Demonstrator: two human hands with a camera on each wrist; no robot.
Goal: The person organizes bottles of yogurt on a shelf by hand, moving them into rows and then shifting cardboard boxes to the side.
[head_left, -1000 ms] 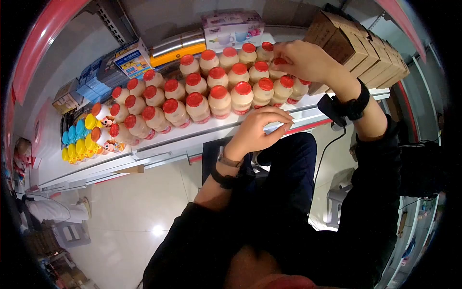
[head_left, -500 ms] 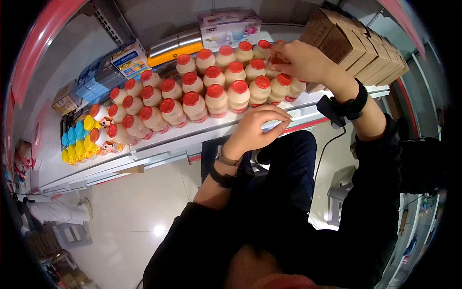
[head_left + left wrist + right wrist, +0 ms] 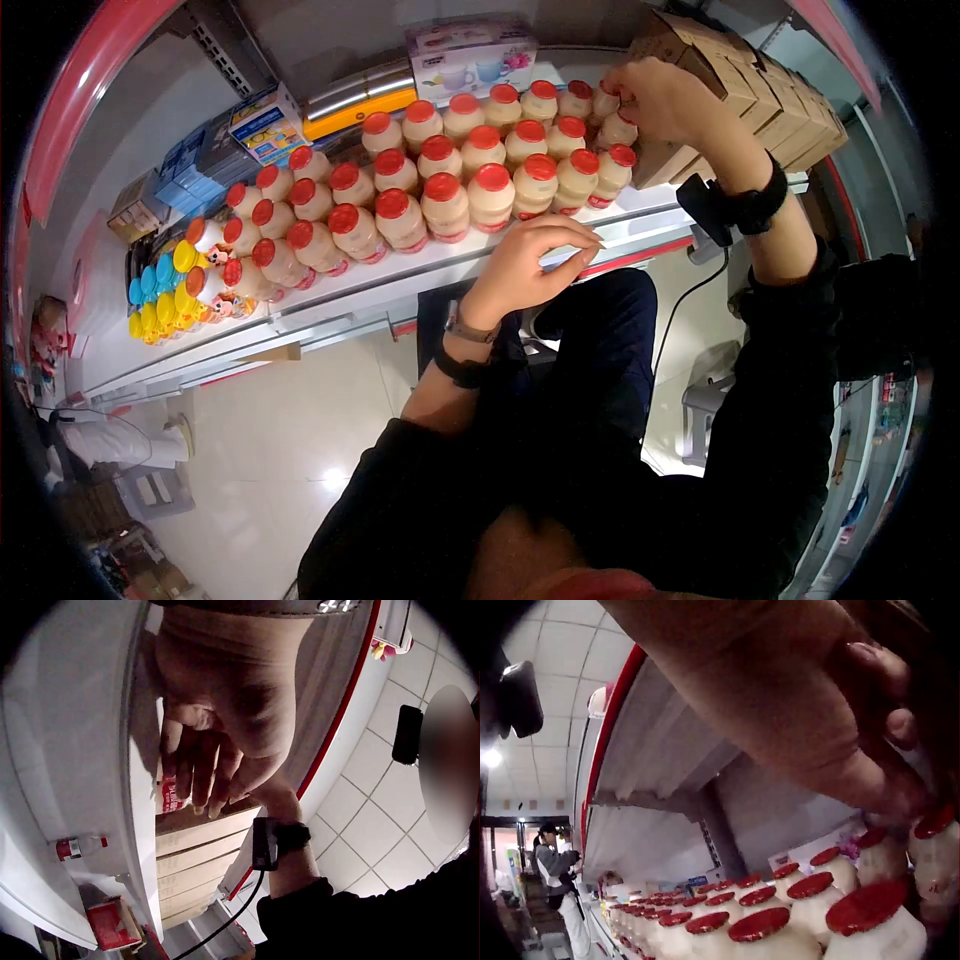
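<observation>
Rows of cream bottles with red caps (image 3: pixel 491 178) stand on a white shelf. At their right end, my right hand (image 3: pixel 665 100) reaches down with bent fingers and pinches a bottle by its red cap (image 3: pixel 628 115); the hand hides part of it. In the right wrist view the thumb of the right hand (image 3: pixel 802 712) meets a red cap (image 3: pixel 935 821). My left hand (image 3: pixel 530 265) hangs loosely by the shelf's front edge, its fingers relaxed and holding nothing. In the left wrist view, the left hand (image 3: pixel 225 712) partly covers a red label (image 3: pixel 169 795).
Brown cartons (image 3: pixel 735 90) stand at the right, behind the right hand. A cup-printed box (image 3: pixel 472 65) and an orange box (image 3: pixel 360 113) sit behind the bottles. Yellow-capped bottles (image 3: pixel 186 257) are at the left. A person (image 3: pixel 559 870) stands in the distance.
My right hand has moved right along the bottles, uncovering bottles that it hid before. The left hand stays almost where it was. The view has shifted slightly.
</observation>
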